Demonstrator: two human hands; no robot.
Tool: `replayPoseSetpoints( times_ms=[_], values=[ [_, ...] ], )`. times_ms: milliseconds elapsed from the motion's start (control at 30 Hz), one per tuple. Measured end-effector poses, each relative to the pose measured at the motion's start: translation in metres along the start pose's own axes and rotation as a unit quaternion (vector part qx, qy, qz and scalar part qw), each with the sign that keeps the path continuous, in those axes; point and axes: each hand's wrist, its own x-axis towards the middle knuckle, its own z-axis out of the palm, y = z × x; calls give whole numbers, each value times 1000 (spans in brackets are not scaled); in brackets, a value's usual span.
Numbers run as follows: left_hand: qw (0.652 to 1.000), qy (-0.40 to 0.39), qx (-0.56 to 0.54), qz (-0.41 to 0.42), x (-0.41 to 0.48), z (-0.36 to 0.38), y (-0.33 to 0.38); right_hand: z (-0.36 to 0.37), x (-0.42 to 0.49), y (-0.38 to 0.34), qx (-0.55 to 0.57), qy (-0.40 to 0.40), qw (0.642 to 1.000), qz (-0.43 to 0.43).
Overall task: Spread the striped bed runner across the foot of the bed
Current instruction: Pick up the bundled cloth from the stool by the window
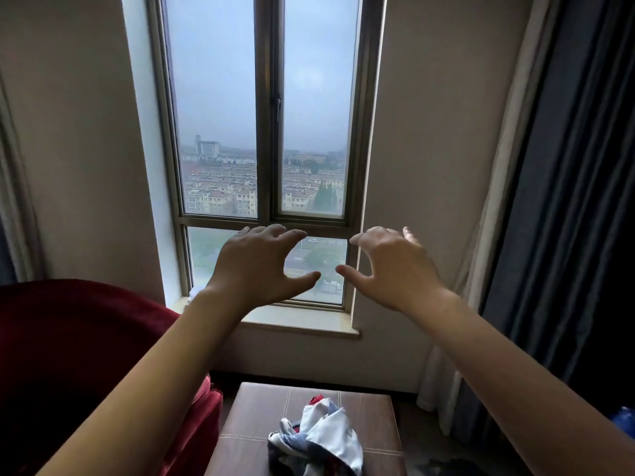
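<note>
Both my arms are stretched out toward a tall window. My left hand (259,264) hovers at the level of the lower pane, palm down, fingers spread and empty. My right hand (388,266) is beside it, a small gap between the thumbs, also spread and holding nothing. Below them, a crumpled cloth in white, blue and red (318,441) lies bunched on a brown leather ottoman (247,424). I cannot tell whether this cloth is the striped bed runner. No bed is in view.
A red velvet armchair (68,355) stands at the left, touching the ottoman's side. The window (271,132) with its stone sill (299,324) is straight ahead. Dark curtains with a pale lining (567,201) hang at the right. A blue object (625,420) peeks in at the right edge.
</note>
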Motion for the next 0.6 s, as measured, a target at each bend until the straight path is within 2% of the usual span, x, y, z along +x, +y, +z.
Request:
replayPoseSetpoints(
  times_ms=[167, 600],
  values=[
    [1000, -22, 8, 2, 37, 43, -13, 36, 41, 19, 12, 2, 1000, -6],
    [999, -18, 38, -12, 144, 118, -35, 119, 152, 86, 28, 9, 999, -19]
  ],
)
